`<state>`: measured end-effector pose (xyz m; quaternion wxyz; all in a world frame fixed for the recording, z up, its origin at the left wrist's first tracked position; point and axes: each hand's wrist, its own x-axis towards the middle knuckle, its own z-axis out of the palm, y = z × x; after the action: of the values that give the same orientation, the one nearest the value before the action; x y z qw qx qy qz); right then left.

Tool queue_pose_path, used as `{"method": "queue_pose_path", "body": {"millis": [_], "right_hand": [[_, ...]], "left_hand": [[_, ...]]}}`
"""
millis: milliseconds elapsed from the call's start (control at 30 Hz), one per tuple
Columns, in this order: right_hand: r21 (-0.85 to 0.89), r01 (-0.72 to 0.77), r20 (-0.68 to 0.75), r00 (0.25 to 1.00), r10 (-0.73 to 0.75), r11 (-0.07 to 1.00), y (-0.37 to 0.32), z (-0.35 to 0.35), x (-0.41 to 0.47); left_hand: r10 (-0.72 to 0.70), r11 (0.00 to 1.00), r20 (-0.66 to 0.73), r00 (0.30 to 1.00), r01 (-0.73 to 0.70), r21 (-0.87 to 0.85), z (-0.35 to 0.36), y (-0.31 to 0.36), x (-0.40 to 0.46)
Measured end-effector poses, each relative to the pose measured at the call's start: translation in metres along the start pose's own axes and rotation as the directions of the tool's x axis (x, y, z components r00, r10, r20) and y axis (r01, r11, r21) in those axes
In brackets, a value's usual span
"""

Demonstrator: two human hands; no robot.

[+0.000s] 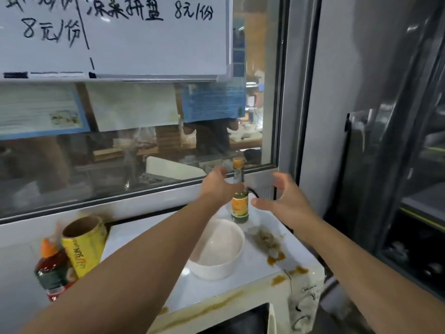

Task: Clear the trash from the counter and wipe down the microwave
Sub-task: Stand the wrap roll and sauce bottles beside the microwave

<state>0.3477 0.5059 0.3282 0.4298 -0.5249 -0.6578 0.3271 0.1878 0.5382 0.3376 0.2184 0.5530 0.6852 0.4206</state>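
Both arms stretched over the top of a white microwave. Left hand wrapped around the neck of a small green glass bottle, thumb across the front, fingers curled behind. Bottle upright near the far right corner of the microwave top, orange cap up, orange label facing out. Right hand just beside the bottle on its right, fingers spread and loosely bent, thumb reaching toward the label; contact with the glass impossible to tell, nothing gripped.

White bowl upright mid-top, near the bottle and on its near side. Greyish food scraps right of the bowl, toward the right edge. Brown-orange sauce stains along the near right corner and smeared down the front edge above the dark door.

Beside the left edge of the microwave, a yellow cardboard canister, open-topped and tilted, touching a dark bottle with an orange cap. Behind everything, a glass window with a handwritten whiteboard hung above.
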Motion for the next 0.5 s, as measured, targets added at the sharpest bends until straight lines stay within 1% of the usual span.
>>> {"method": "queue_pose_path", "body": {"millis": [233,500], "right_hand": [[0.007,0.014,0.057,0.998,-0.014,1.000,0.020,-0.006,0.014],[0.015,0.005,0.095,0.995,-0.007,1.000,0.028,-0.004,0.020]], "left_hand": [[-0.081,0.988,-0.127,0.989,0.063,-0.138,0.031,0.006,0.019],[-0.090,0.990,-0.164,0.982,0.070,-0.123,0.034,0.005,0.025]]}}
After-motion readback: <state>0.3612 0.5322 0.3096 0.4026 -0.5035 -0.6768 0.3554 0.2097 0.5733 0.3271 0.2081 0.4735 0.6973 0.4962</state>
